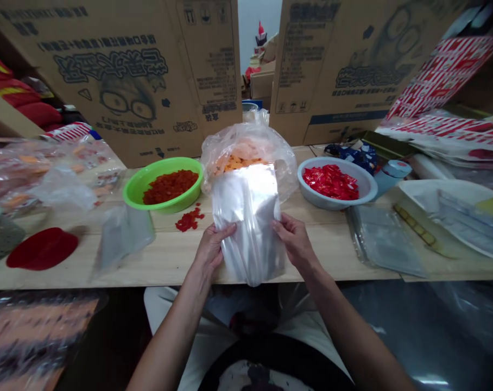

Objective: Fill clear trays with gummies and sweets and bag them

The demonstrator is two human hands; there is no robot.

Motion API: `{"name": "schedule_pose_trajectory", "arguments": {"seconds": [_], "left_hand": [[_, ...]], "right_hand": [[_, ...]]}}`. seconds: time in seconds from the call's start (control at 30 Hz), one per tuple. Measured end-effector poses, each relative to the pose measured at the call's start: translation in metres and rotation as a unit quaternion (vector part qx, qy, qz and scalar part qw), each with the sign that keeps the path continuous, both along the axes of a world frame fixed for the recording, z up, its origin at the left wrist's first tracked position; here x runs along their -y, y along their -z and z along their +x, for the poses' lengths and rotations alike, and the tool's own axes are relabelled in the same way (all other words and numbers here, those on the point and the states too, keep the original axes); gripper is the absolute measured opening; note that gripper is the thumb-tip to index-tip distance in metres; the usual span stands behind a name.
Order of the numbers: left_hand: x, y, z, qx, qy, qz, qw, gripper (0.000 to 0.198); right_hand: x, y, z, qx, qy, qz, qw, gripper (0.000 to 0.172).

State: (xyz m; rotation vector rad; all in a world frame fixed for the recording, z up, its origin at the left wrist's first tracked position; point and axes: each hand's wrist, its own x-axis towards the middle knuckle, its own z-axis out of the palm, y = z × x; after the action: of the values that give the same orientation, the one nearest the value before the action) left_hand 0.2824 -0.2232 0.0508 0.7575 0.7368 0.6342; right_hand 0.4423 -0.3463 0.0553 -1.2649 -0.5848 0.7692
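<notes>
From the head camera, the person's left hand (pixel 209 252) and right hand (pixel 295 243) hold a bundle of silver bags (pixel 247 225) upright between them, at the front of a wooden table (pixel 169 269). The fingers (pixel 220 234) of each hand are slightly spread and bent, gripping the bundle from either side, with little of the hands' own gap left around it. The bundle's lower end reaches about to the table's front edge, and its top stands against a see-through plastic bag (pixel 248 155) of orange pieces.

Left of that bag sits a green bowl (pixel 160 203) of small red pieces, and a few loose red pieces (pixel 189 220) lie just in front of it (they are too small to make out well). To the right is a grey bowl (pixel 311 190) holding shiny red packets (pixel 331 182). Further right lie a flat plastic bag (pixel 383 241) and a white tray (pixel 446 212). At the table's left end are a red lid (pixel 42 248) and more plastic bags (pixel 63 187). Cardboard boxes (pixel 108 70) stand along the far side.
</notes>
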Motion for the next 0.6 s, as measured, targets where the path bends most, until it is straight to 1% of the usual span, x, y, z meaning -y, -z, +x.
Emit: {"name": "schedule_pose_trajectory", "arguments": {"seconds": [0.03, 0.1, 0.17, 0.23, 0.37, 0.43, 0.5, 0.6], "left_hand": [[0.001, -0.002, -0.001, 0.003, -0.002, -0.001, 1.0, 0.041], [0.003, -0.005, -0.003, 0.016, 0.015, -0.005, 1.0, 0.043], [0.004, -0.005, -0.006, 0.036, 0.038, -0.01, 0.999, 0.044], [0.004, -0.005, -0.009, 0.056, 0.044, -0.014, 0.997, 0.044], [0.001, -0.002, -0.011, 0.07, 0.023, -0.007, 0.997, 0.044], [0.0, -0.002, -0.012, 0.066, 0.017, -0.002, 0.998, 0.045], [-0.001, -0.001, -0.012, 0.064, 0.011, -0.001, 0.998, 0.046], [-0.003, 0.0, -0.014, 0.073, -0.009, -0.007, 0.997, 0.041]], "right_hand": [[-0.001, -0.002, -0.001, 0.02, 0.015, 0.006, 1.0, 0.021], [-0.001, -0.006, -0.002, 0.05, 0.038, 0.018, 0.998, 0.016], [-0.002, -0.008, -0.004, 0.069, 0.058, 0.026, 0.996, 0.016], [-0.004, -0.006, -0.005, 0.068, 0.083, 0.03, 0.994, 0.018], [-0.009, 0.004, 0.005, 0.018, 0.142, 0.045, 0.989, 0.018], [-0.01, 0.01, 0.015, -0.022, 0.158, 0.047, 0.986, 0.02], [-0.011, 0.017, 0.026, -0.063, 0.159, 0.035, 0.985, 0.024], [-0.011, 0.026, 0.039, -0.097, 0.135, 0.013, 0.986, 0.024]]}}
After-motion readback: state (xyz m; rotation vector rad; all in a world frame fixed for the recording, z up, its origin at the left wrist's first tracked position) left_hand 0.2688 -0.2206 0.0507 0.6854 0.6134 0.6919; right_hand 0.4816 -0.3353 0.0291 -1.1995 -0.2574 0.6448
